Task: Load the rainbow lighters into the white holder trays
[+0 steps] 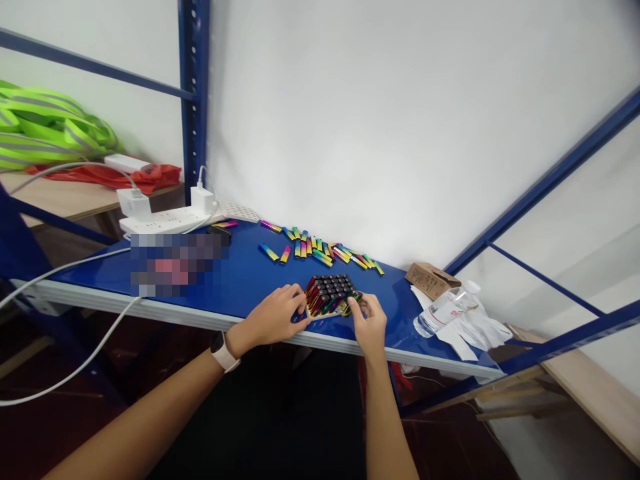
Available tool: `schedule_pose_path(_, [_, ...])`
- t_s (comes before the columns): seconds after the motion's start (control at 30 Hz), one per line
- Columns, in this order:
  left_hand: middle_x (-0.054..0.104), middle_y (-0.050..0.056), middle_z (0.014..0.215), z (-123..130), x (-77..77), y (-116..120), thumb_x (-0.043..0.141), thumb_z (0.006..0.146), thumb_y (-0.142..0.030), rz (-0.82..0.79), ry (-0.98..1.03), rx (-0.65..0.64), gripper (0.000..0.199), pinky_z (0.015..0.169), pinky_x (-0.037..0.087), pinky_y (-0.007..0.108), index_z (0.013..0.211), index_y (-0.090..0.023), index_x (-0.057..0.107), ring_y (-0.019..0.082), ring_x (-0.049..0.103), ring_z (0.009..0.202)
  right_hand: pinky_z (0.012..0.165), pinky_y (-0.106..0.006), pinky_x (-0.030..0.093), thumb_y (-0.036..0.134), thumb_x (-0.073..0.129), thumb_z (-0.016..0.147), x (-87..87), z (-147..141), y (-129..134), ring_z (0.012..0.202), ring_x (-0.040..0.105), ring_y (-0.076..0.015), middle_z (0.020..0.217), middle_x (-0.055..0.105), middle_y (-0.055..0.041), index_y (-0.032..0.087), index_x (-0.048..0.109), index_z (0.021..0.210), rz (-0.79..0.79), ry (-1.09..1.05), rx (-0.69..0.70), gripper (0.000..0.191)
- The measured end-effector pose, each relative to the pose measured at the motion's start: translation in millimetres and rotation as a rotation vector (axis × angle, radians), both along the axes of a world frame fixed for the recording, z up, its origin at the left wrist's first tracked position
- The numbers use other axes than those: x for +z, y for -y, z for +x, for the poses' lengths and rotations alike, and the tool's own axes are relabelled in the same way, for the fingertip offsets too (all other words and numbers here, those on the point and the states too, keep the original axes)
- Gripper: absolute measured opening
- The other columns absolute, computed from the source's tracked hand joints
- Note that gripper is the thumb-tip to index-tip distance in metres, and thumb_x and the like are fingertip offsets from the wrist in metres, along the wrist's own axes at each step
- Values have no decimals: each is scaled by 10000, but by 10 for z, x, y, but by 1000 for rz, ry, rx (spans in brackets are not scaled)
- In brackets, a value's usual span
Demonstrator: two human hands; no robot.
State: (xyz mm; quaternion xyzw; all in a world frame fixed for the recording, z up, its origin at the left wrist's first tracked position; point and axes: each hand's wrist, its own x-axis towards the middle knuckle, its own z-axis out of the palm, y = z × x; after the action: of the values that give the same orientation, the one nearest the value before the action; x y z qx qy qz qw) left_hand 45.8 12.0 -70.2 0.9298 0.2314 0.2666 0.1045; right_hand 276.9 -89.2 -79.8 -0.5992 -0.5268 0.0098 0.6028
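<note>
From the head camera, a tight upright block of slim rainbow-finished sticks with black top ends stood on a blue steel shelf, near its front edge. The left hand, a white-strapped smartwatch on its wrist, was curled against the block's left side, its fingers closed in, though whether they truly gripped could not be told. The right hand pinched the block's right corner between thumb and forefinger, nearly shut, on a stick or two. The sticks looked stiff and light, and their glossy finish seemed likely to be slippery; a block held only by its neighbours would probably splay if lifted by one stick, so a squeeze from opposite sides, low down, seemed the surest hold. Loose sticks lay scattered just behind it. Along the shelf sat a white power strip, a cardboard box and a plastic water bottle on white sheets, while neon reflective fabric lay heaped on a bench beyond
</note>
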Motion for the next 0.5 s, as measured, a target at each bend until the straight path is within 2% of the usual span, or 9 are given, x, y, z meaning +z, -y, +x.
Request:
schedule_pose_path(0.2, [557,39,992,-2,-21,-4,593,930,-412,-2,28,-13,232,845,433,364,839,-216,507,215,551,931,768,-331,588,414,653,935,-145,-140,-59,859,673,-201,984,661,-86,175,705,1076,70,13,-83,282])
schedule_pose_path(0.37, [561,41,992,-5,-20,-2,603,922,-405,-2,34,-12,229,845,434,363,830,-217,511,219,555,933,816,-347,606,401,601,964,-100,-107,-42,918,698,-215,1038,688,-105,182,675,1156,2,90,-45,301])
schedule_pose_path(0.5, [564,38,991,-6,-13,2,611,916,-405,-3,33,-9,226,849,433,367,831,-218,514,221,557,935,833,-366,615,395,626,948,-60,-37,-11,898,731,-219,1027,727,-106,172,543,1328,-78,76,0,448])
